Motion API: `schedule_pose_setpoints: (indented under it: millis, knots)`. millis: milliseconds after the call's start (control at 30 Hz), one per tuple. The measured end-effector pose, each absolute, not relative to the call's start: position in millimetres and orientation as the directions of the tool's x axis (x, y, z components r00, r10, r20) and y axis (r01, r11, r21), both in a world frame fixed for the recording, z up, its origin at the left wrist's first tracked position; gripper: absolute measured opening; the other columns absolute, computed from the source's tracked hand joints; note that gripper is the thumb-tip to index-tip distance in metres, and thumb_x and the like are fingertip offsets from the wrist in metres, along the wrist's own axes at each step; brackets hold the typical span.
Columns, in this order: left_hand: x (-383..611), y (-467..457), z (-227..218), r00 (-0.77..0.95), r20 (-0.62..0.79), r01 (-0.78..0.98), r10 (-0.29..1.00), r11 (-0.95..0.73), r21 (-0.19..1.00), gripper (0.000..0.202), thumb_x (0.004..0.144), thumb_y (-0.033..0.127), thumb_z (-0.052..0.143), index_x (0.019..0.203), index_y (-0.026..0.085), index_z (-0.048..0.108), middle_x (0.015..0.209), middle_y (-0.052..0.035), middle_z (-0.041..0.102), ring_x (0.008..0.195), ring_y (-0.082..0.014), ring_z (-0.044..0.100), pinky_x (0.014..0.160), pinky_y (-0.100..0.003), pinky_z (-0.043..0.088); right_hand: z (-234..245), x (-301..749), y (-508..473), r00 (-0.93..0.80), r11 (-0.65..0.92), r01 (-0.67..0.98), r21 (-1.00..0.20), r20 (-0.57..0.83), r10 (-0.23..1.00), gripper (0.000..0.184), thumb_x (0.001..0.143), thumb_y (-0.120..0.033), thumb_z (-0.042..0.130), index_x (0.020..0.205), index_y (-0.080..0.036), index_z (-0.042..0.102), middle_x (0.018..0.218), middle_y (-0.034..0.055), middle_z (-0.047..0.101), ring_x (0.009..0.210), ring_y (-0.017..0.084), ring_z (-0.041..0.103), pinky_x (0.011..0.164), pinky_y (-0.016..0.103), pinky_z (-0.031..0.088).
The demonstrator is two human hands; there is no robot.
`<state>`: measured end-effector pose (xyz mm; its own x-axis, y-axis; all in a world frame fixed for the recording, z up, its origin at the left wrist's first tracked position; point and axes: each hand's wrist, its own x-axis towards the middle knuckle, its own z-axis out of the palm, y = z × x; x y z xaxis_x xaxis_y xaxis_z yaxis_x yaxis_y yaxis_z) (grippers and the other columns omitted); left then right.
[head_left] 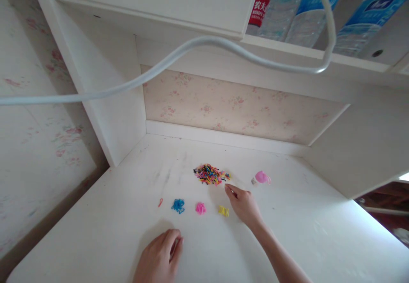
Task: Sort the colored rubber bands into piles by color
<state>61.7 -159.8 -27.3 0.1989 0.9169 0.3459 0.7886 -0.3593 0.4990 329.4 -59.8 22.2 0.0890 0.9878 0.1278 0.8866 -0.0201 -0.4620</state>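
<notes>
Legible from where I stand: red label [258,10] on the leftmost shelf bottle [253,29] reads "农夫", smaller "NONGFU" under it, line below that too small. Middle blue label [308,5] and right-hand blue label [364,15], each on a clear bottle: white mark on dark blue patch, lettering too blurred to read.

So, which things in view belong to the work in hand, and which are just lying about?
Apparently in the work:
mixed coloured pile, near the right hand
blue cluster
pink cluster
yellow cluster
reddish loop

Apparently just about:
pink object, too unclear to name
plastic bottles
white cable
</notes>
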Motion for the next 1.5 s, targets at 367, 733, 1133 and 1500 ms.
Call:
schedule_pose_setpoints:
  millis: [367, 733, 1133, 1500]
  knots:
    - [63.6, -161.6, -28.1, 0.219, 0.289, 0.817, 0.932, -0.337, 0.469, 0.015, 0.091, 0.027, 0.044, 0.084, 0.024, 0.057, 0.076, 0.0002, 0.068, 0.067, -0.0145, 0.065, 0.062, -0.024, 0.049, 23.5, 346.3, -107.4, -0.002, 0.032, 0.841, -0.54, 0.056, 0.998, 0.034, 0.087, -0.039, 0.043, 0.097, -0.028, 0.074, 0.058, -0.002, 0.065, 0.053, 0.013, 0.058, 0.052, 0.021, 0.034]
    - [64.7, -159.3, -31.4, 0.234, 0.341, 0.816, 0.911, -0.374, 0.44, 0.016, 0.091, 0.031, 0.044, 0.089, 0.024, 0.058, 0.078, 0.0, 0.069, 0.067, -0.0149, 0.066, 0.062, -0.024, 0.051, 6.4, 343.8, -112.0, -0.012, 0.004, 0.874, -0.487, -0.014, 1.0, 0.032, 0.086, -0.032, 0.047, 0.11, -0.035, 0.068, 0.07, 0.0004, 0.071, 0.058, 0.015, 0.061, 0.053, 0.022, 0.035]
    - [73.0, -150.0, -12.0, 0.157, 0.074, 0.81, 0.985, -0.171, 0.562, 0.018, 0.09, 0.035, 0.044, 0.096, 0.026, 0.058, 0.08, 0.0028, 0.07, 0.07, -0.0119, 0.066, 0.064, -0.019, 0.048, -15.7, 359.2, -149.9, 0.211, -0.094, 0.624, -0.776, 0.051, 0.976, 0.038, 0.082, -0.05, 0.049, 0.087, -0.022, 0.074, 0.051, -0.0019, 0.05, 0.046, 0.012, 0.043, 0.049, 0.023, 0.032]
    - [123.8, -46.7, 32.3, 0.273, 0.006, 0.915, 0.962, -0.262, 0.308, 0.016, 0.085, 0.027, 0.048, 0.089, 0.026, 0.063, 0.089, 0.0024, 0.068, 0.08, -0.0127, 0.063, 0.07, -0.021, 0.042, -28.7, 369.1, -164.7, 0.39, -0.192, 0.367, -0.91, -0.037, 0.92, 0.048, 0.078, -0.061, 0.052, 0.089, -0.018, 0.071, 0.054, -0.0049, 0.031, 0.051, 0.011, 0.032, 0.048, 0.023, 0.025]
